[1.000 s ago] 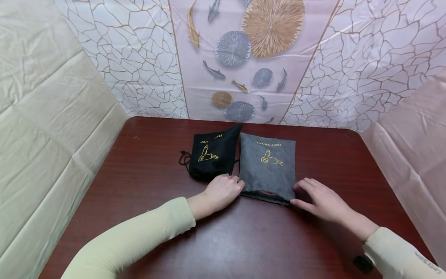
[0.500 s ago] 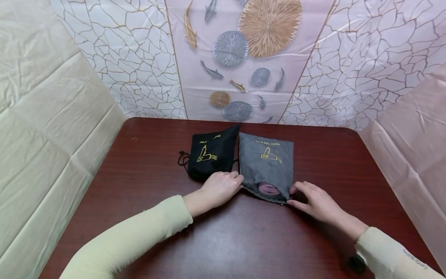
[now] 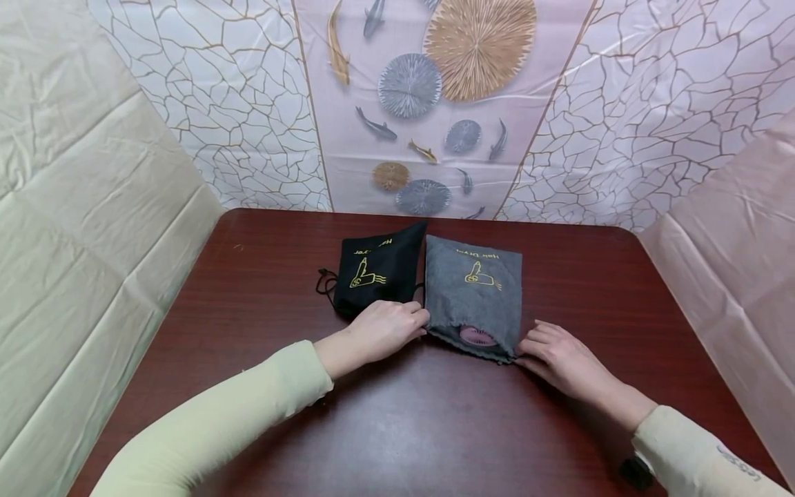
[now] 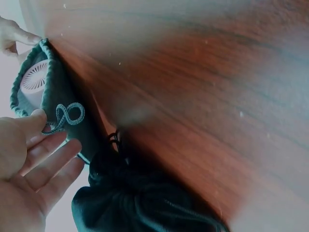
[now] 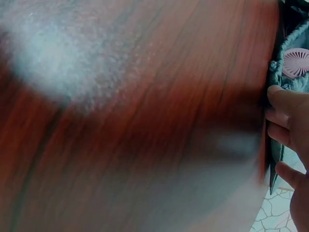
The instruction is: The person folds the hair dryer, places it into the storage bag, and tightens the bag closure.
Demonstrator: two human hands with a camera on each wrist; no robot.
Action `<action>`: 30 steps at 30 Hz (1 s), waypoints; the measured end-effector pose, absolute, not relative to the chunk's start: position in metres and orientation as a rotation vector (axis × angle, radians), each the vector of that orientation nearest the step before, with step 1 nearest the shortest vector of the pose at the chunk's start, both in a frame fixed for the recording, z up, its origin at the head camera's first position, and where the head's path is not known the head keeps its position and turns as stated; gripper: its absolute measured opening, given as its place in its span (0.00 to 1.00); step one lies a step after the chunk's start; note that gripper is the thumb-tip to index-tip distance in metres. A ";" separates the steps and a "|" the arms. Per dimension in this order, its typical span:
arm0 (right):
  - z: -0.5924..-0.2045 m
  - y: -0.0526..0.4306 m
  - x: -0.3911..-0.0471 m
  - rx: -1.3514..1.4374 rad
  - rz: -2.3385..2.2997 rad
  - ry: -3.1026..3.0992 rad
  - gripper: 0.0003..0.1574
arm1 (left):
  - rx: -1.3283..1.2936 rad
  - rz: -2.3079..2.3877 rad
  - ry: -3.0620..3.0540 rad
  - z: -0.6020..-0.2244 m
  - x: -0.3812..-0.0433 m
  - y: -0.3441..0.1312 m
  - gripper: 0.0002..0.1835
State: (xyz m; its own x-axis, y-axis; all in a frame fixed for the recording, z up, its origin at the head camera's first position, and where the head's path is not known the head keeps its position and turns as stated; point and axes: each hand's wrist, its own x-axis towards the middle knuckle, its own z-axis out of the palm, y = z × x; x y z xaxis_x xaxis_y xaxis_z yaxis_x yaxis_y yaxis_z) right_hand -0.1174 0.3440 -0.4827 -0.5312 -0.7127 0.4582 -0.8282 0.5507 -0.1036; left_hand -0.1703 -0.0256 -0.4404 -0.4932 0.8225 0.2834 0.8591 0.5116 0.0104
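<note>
A grey cloth drawstring bag (image 3: pixel 475 283) with a yellow hair dryer print lies flat, its mouth toward me. Inside the gaping mouth shows a round pink vented end (image 3: pixel 478 335); the rest of that item is hidden in the cloth. My left hand (image 3: pixel 385 330) pinches the mouth's left corner, where a looped grey cord (image 4: pixel 60 115) sticks out by the thumb in the left wrist view; its other fingers are spread. At the right corner, my right hand (image 3: pixel 562 359) pinches the edge between thumb and fingers. Close beside the left hand lies a black drawstring bag (image 3: pixel 379 273).
The black bag has the same yellow print, and its black cord (image 3: pixel 327 281) trails to the left. Both bags lie on a dark red wooden table (image 3: pixel 397 428). Patterned cloth (image 3: pixel 428 166) hangs behind it, and pale cloth walls stand at both sides.
The grey bag's mouth has spread wider, bringing the pink vented end into view. My left hand has shifted slightly left, and my right fingers have drawn together at the corner.
</note>
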 end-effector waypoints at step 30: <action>-0.412 0.425 -0.120 1.024 0.284 -2.464 0.30 | -1.449 -0.166 -2.436 -0.383 -0.178 -0.089 0.04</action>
